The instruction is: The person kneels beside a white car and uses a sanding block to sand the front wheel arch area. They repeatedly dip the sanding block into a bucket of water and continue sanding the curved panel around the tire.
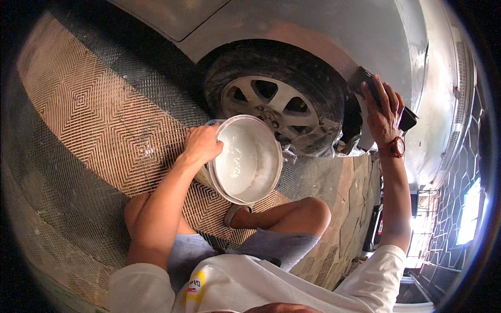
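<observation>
My left hand grips the rim of a round white bucket, which is tilted so its mouth faces me. Cloudy whitish water shows inside. Off to the right, my right hand presses a long black sanding block flat to the silver car body beside the wheel arch. The fingers lie over the block and hide its middle. A red watch is on that wrist.
A car wheel stands just beyond the bucket, with crumpled clear plastic at its lower right. Patterned grid matting covers the floor at left, and stone paving lies at right. My bent legs are below the bucket.
</observation>
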A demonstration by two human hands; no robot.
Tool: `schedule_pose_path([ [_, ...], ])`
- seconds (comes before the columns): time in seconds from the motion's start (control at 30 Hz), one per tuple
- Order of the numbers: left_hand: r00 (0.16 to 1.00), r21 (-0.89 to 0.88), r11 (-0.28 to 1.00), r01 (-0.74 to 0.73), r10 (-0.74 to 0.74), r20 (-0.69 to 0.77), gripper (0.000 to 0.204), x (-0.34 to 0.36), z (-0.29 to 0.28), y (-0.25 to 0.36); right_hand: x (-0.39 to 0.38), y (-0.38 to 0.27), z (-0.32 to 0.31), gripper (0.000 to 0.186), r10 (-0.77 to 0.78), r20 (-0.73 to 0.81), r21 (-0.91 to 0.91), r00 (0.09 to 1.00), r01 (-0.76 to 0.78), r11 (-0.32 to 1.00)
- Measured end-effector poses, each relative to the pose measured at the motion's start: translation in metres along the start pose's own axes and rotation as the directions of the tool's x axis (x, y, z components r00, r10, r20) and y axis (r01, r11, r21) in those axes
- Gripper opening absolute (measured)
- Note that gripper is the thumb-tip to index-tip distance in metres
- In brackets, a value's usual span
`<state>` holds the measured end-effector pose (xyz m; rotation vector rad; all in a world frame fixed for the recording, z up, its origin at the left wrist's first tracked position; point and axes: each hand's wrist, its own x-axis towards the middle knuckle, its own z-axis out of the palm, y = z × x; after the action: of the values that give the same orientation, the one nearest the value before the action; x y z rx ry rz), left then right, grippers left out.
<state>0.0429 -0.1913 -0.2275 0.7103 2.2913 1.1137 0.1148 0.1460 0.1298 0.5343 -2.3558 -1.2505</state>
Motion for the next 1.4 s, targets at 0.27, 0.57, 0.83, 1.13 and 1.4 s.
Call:
schedule_pose_path([
  [0.27,0.994,-0.020,0.998,-0.066,0.064,-0.083,0.060,0.001,0.013,-0.012,0.180,-0.108,0.036,0.063,-0.275,-0.001,0.017,0.961,0.275,0.961],
  [0.57,0.999,-0.005,1.000,0.001,-0.001,-0.050,0.049,0.002,0.009,-0.010,0.153,-0.100,0.024,0.066,-0.255,0.124,0.006,0.959,0.256,0.967],
  [0.83,0.987,-0.026,0.998,-0.049,0.044,-0.153,0.052,-0.002,0.015,-0.017,0.150,-0.095,0.019,0.068,-0.256,0.201,-0.067,0.945,0.275,0.959],
  [1.13,0.995,-0.056,0.998,-0.009,0.003,-0.097,0.040,-0.007,0.003,-0.011,0.183,-0.127,0.030,0.068,-0.378,0.143,-0.001,0.915,0.382,0.924],
  [1.4,0.996,-0.006,0.999,-0.033,0.032,-0.083,0.048,0.006,0.016,-0.009,0.180,-0.117,0.031,0.060,-0.418,0.109,0.033,0.902,0.417,0.908],
])
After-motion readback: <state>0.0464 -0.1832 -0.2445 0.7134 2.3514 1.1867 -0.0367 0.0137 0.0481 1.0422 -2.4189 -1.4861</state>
